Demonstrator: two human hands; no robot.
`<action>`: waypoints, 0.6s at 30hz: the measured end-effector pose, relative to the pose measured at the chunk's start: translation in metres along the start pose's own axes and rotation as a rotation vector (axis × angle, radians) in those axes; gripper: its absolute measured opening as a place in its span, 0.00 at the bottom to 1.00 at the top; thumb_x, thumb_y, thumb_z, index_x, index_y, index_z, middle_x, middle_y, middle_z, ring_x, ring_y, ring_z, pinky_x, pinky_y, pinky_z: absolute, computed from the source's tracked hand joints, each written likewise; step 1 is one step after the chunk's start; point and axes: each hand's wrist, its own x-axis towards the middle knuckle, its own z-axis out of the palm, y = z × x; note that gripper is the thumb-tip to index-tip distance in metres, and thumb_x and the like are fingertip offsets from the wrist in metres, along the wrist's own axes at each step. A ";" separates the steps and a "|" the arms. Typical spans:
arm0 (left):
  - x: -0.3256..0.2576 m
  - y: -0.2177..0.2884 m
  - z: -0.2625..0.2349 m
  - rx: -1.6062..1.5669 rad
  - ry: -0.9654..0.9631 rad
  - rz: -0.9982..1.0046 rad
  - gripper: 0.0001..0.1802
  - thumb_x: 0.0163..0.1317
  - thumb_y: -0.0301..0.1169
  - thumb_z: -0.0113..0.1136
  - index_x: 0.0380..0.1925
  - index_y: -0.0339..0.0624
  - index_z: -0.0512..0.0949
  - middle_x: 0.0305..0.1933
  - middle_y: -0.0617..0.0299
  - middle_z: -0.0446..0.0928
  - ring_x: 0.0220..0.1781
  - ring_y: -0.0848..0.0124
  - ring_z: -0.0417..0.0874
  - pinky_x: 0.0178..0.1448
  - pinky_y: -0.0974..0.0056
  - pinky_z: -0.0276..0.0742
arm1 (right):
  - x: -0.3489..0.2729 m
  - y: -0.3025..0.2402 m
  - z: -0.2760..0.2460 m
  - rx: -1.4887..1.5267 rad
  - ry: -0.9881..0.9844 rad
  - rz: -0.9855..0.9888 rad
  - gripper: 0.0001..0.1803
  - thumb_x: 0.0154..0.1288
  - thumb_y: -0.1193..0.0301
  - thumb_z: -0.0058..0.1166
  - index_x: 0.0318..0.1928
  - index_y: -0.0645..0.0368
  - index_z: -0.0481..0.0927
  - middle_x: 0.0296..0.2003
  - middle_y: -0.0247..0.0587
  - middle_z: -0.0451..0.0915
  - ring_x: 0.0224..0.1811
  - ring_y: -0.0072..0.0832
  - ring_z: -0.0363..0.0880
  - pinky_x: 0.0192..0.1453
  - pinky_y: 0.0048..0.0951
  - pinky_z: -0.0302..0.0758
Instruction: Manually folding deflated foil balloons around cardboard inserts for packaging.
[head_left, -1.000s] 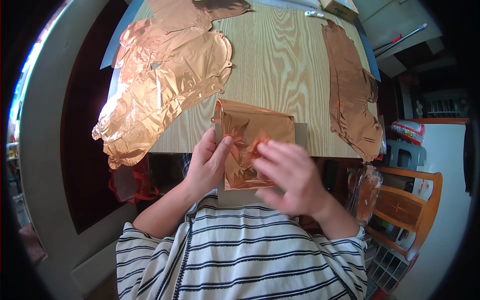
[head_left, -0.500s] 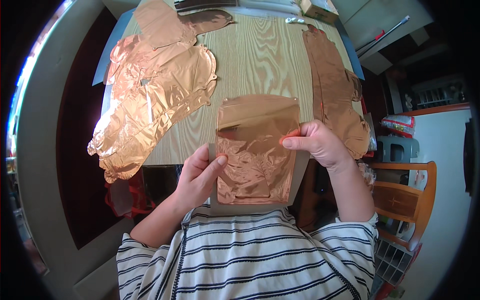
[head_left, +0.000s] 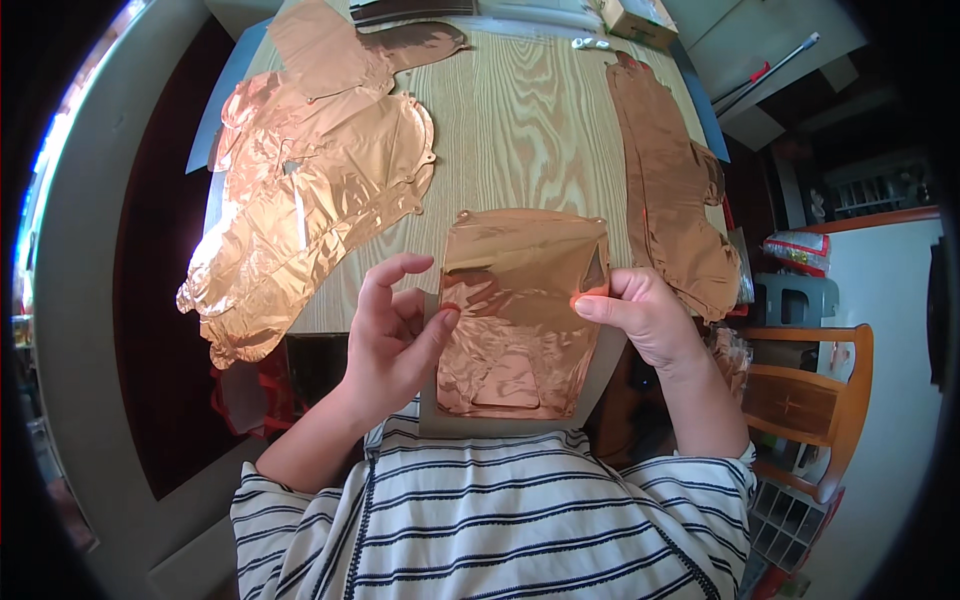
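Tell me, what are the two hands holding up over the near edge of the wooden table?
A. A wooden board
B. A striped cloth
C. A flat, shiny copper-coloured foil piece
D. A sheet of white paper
C: the left hand and the right hand each grip a side of a flat copper-coloured foil piece, crinkled and reflective, over the wooden table.

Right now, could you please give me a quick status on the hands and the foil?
Left hand and right hand pinching the copper foil balloon by its side edges. Held flat above the wooden table edge. Nothing between them.

The person wears a white shirt with thin dark stripes and short sleeves.
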 end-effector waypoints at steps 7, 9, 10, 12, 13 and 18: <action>0.000 0.004 -0.010 0.186 -0.099 0.110 0.19 0.68 0.13 0.59 0.58 0.36 0.73 0.40 0.67 0.77 0.35 0.85 0.75 0.39 0.77 0.71 | -0.011 0.004 0.004 0.040 0.095 -0.209 0.19 0.68 0.79 0.63 0.57 0.65 0.76 0.39 0.34 0.84 0.40 0.15 0.80 0.48 0.17 0.75; 0.002 0.003 -0.013 0.254 -0.101 0.131 0.18 0.68 0.15 0.62 0.56 0.37 0.76 0.36 0.69 0.76 0.33 0.86 0.73 0.36 0.77 0.68 | -0.014 0.012 0.002 0.040 0.080 -0.352 0.19 0.68 0.81 0.62 0.58 0.63 0.76 0.38 0.34 0.84 0.39 0.15 0.80 0.46 0.17 0.75; 0.002 0.004 -0.016 0.286 -0.120 0.130 0.18 0.68 0.16 0.62 0.56 0.36 0.77 0.38 0.68 0.77 0.34 0.86 0.73 0.38 0.77 0.69 | -0.016 0.015 0.002 0.016 0.077 -0.418 0.19 0.68 0.81 0.61 0.58 0.62 0.77 0.38 0.34 0.84 0.39 0.15 0.80 0.45 0.17 0.75; 0.003 0.014 -0.024 0.345 -0.225 0.077 0.19 0.67 0.13 0.61 0.57 0.33 0.76 0.53 0.62 0.80 0.49 0.81 0.82 0.54 0.73 0.80 | -0.018 0.018 0.003 -0.129 0.086 -0.525 0.19 0.69 0.82 0.60 0.58 0.60 0.79 0.36 0.34 0.83 0.38 0.16 0.79 0.44 0.18 0.75; 0.004 0.017 -0.020 0.302 -0.187 0.044 0.18 0.67 0.15 0.63 0.56 0.35 0.77 0.45 0.66 0.80 0.42 0.84 0.79 0.47 0.76 0.76 | -0.020 0.015 0.005 -0.252 0.107 -0.538 0.18 0.68 0.82 0.61 0.58 0.60 0.81 0.36 0.33 0.83 0.37 0.17 0.79 0.44 0.19 0.75; 0.008 0.023 -0.012 0.269 -0.121 -0.065 0.16 0.68 0.20 0.65 0.55 0.38 0.80 0.30 0.75 0.78 0.30 0.91 0.71 0.34 0.79 0.69 | -0.032 -0.006 0.009 -0.628 0.135 -0.583 0.14 0.65 0.83 0.63 0.51 0.62 0.88 0.36 0.34 0.83 0.34 0.20 0.78 0.41 0.21 0.74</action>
